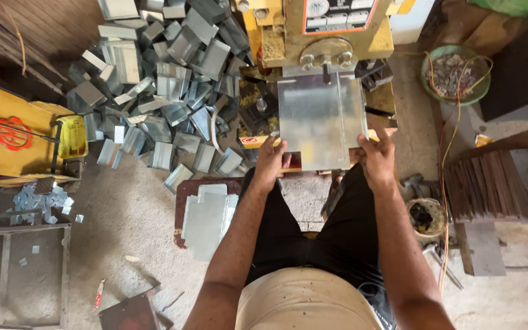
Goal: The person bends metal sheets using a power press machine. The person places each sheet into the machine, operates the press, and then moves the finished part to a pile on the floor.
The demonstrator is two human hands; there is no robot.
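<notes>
Hands point(322, 162) gripping metal sheet point(320, 119), between them

We saw the scene under soft, even daylight, brightest on the pale concrete floor point(123, 208). The metal sheet point(320, 122) showed a dull sheen, and the pile of bent metal pieces point(166, 91) far left threw small glints. Shadows were faint. The far-left corner lay dim. Edges bowed slightly, and focus held sharp throughout.
</notes>
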